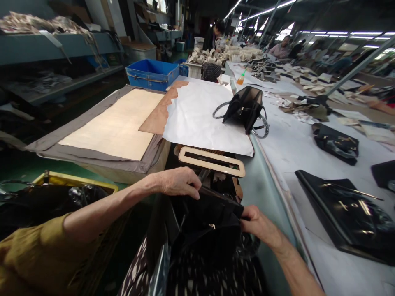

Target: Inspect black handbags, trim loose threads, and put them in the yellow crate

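Observation:
A black handbag (203,230) with a small gold-coloured fitting rests on my lap. My left hand (180,183) is closed over the far left part of the bag's upper edge. At the right end of that edge, my right hand (257,224) pinches the black material between thumb and fingers. Just beyond the bag lies a pale oblong frame (212,161) with a long slot. The bag's lower part is dark, and its inside cannot be made out.
Another black handbag (243,109) stands on white sheeting (197,115) ahead. More black bags (348,205) lie on the table to the right. At left are a yellow crate (74,179) and a board-topped bin (114,123); a blue tub (152,74) stands behind. People work farther back.

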The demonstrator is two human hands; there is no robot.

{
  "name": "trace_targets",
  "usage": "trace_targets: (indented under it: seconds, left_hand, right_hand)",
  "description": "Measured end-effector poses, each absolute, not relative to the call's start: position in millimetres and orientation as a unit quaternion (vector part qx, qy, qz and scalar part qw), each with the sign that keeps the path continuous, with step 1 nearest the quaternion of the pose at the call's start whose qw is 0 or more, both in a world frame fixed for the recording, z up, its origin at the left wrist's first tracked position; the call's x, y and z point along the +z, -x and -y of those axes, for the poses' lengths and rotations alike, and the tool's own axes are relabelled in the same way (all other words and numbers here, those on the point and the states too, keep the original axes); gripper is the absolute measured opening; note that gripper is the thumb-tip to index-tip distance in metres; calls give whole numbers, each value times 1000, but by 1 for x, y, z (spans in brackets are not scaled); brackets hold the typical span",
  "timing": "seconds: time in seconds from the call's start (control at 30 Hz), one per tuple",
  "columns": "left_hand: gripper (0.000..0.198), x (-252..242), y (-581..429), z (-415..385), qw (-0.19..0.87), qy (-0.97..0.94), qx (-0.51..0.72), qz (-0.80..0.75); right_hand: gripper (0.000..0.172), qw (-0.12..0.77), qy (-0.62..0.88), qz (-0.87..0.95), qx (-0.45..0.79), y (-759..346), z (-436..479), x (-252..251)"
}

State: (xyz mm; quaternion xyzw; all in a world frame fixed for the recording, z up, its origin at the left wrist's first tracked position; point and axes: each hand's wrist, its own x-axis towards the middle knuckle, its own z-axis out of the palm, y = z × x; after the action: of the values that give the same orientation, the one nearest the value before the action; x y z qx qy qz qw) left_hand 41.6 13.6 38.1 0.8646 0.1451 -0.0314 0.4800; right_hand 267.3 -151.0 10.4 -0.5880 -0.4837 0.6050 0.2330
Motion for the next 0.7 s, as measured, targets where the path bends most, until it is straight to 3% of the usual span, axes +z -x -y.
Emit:
trace_targets:
  seconds: [0.17,0.4,0.53,0.7]
  left_hand:
    - [25,-9,-26,-8,503,-842,-18,-195]
    - [24,-12,-22,-11,489,-844,1,-220]
    - [23,-9,-22,-8,486,-851,9,-201]
    - [23,-5,-27,-3,507,-848,23,-151]
  right_hand:
    - [34,208,589,473,621,-257,142,-15]
    - [25,171,656,586,443,-255,150,2]
    - [26,228,713,591,300,-252,161,6]
    - [15,299,712,616,157,-231,167,16]
